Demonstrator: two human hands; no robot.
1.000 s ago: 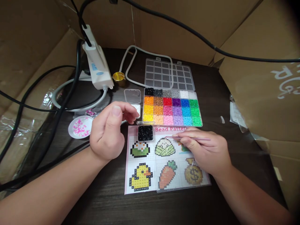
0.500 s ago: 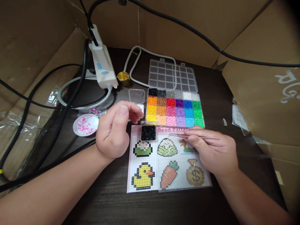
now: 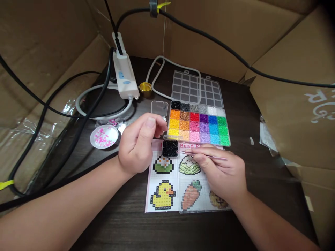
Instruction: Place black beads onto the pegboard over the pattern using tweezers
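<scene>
My right hand (image 3: 225, 170) grips pink tweezers (image 3: 206, 155) between thumb and fingers. Their tips point left and reach the right edge of a small clear box of black beads (image 3: 170, 148). This box stands on the top of a bead pattern sheet (image 3: 149, 195) showing a duck, a carrot and other pictures. A clear pegboard (image 3: 204, 211) overlies the sheet's right part. Left of the bead box, my left hand (image 3: 137, 143) hovers half curled, thumb up, with nothing visible in it; some fingertips are hidden.
A sectioned case of coloured beads (image 3: 204, 143) lies behind the sheet, its clear lid (image 3: 196, 87) folded back. At left are a white dish (image 3: 92, 141) with pink and white beads, a power strip (image 3: 125, 78) and cables. A gold cup (image 3: 145, 90) stands behind. Cardboard walls (image 3: 214, 21) surround the table.
My right hand has moved left with the tweezers, bringing their tips from above the sheet to the black beads. My left hand keeps its pose. The whole view has shifted slightly.
</scene>
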